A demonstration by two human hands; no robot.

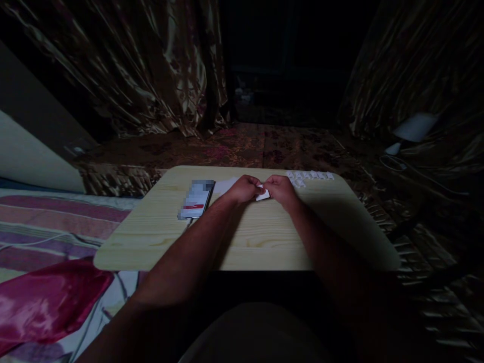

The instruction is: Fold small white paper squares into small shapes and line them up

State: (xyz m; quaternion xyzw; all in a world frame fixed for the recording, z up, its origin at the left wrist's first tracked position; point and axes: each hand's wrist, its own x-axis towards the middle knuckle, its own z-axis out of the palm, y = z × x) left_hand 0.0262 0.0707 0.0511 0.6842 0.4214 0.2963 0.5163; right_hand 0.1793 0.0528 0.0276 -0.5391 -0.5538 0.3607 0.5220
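Note:
Both my hands meet over the far middle of a small light wooden table. My left hand and my right hand are closed, pinching a small white piece of paper between their fingertips. Just behind my left hand lies a white sheet. Several small white folded paper pieces lie in a row at the table's far right, close to my right hand.
A phone with a lit screen lies on the table left of my hands. Dark shiny curtains hang behind. A striped cloth and a red fabric lie at left. A white object sits at right.

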